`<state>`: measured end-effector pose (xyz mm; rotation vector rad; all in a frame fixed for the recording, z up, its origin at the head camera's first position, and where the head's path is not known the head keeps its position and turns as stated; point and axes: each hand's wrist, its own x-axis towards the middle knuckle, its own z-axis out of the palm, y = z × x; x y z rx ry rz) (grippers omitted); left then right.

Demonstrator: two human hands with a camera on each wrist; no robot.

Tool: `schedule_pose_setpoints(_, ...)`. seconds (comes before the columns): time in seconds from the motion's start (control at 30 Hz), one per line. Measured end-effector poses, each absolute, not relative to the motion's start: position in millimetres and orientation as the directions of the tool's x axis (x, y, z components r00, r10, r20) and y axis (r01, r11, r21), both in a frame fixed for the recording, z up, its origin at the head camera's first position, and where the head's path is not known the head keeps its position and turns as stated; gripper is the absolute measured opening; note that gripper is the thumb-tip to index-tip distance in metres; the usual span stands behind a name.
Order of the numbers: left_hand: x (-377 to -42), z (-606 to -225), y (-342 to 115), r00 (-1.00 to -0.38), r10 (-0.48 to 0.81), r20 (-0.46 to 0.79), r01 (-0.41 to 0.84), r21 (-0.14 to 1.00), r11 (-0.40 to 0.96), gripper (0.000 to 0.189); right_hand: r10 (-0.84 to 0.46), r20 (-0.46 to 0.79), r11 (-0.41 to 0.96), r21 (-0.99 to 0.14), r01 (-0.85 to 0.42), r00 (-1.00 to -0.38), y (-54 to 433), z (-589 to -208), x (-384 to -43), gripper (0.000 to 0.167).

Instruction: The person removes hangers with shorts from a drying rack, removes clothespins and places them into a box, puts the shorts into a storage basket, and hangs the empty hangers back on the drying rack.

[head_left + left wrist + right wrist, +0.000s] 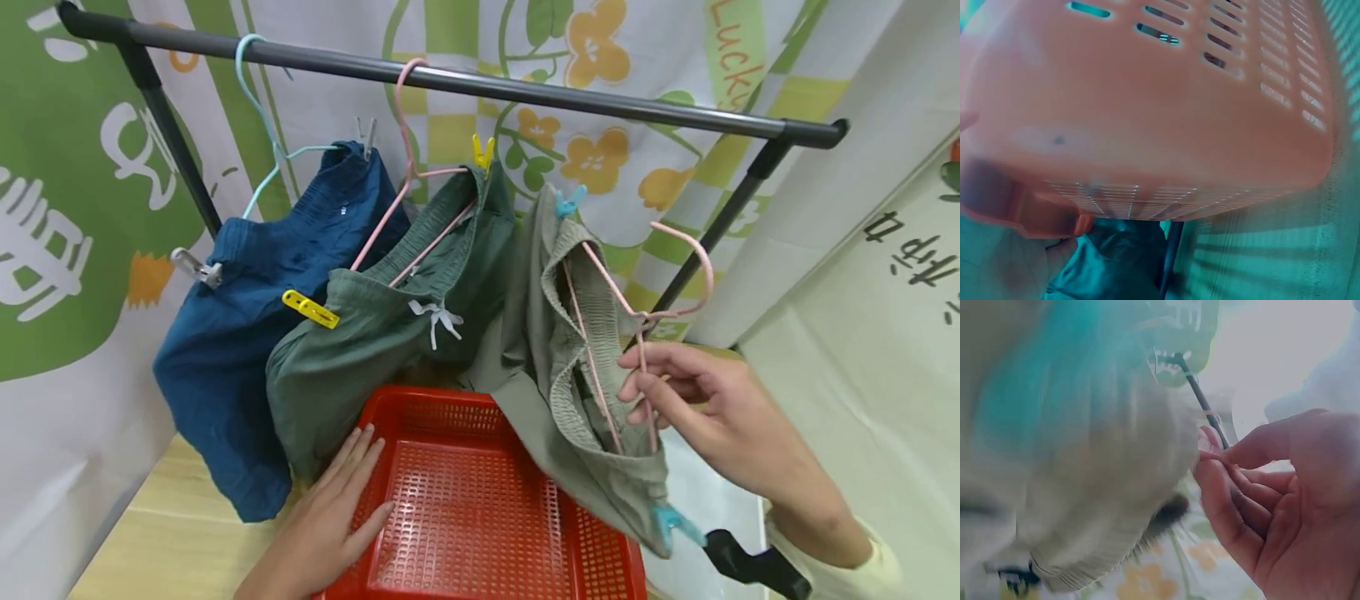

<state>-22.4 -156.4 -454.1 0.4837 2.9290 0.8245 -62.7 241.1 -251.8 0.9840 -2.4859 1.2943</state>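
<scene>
My right hand (720,412) pinches one arm of a pink hanger (701,275) between thumb and fingers. Khaki-grey elastic-waist shorts (536,425) hang from it, fixed by a light-blue clothespin (570,202) at the top and another at the lower end. This hanger's hook is free of the rail, tilted to the right. In the right wrist view the shorts blur close to the lens. My left hand (322,508) rests with fairly straight fingers on the left rim of a red plastic basket (420,404). The basket's perforated wall fills the left wrist view.
A black rail (525,90) crosses the back. Blue shorts (285,258) hang there on a light-blue hanger, with green shorts (390,325) beside them on another pink hanger. Yellow clips hold the green pair. A white tray (697,492) lies right of the basket.
</scene>
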Motion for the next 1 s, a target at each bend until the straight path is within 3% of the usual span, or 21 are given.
schedule_pose_setpoints(0.17,-27,-450,-157,-0.949,0.314,0.036,0.287,0.513,0.809,0.084,-0.488,0.451,0.628,-0.413,-0.659,-0.747,263,-239,-61,0.042)
schedule_pose_setpoints(0.3,-30,-449,-158,-0.945,0.319,0.071,0.311,0.497,0.81,0.083,-0.486,0.499,0.72,-0.237,-0.652,-0.718,272,-239,-63,0.046)
schedule_pose_setpoints(0.5,-27,-451,-158,-0.939,0.316,0.135,0.34,0.502,0.795,0.078,-0.473,0.549,0.712,-0.221,-0.666,-0.689,275,-247,-62,0.043)
schedule_pose_setpoints(0.6,-25,-449,-158,-0.931,0.293,0.216,0.364,0.517,0.774,0.076,-0.495,0.583,0.68,-0.201,-0.705,-0.644,272,-250,-60,0.041)
schedule_pose_setpoints(0.73,-21,-435,-156,-0.896,0.24,0.375,0.428,0.576,0.697,0.078,-0.526,0.608,0.646,-0.169,-0.744,-0.595,267,-249,-57,0.022)
schedule_pose_setpoints(0.93,-17,-404,-158,-0.841,0.189,0.507,0.508,0.62,0.598,0.078,-0.554,0.615,0.626,-0.138,-0.768,-0.561,263,-243,-54,0.041)
schedule_pose_setpoints(1.0,-17,-394,-158,-0.814,0.179,0.553,0.547,0.625,0.558,0.077,-0.567,0.63,0.601,-0.124,-0.789,-0.531,262,-243,-54,0.04)
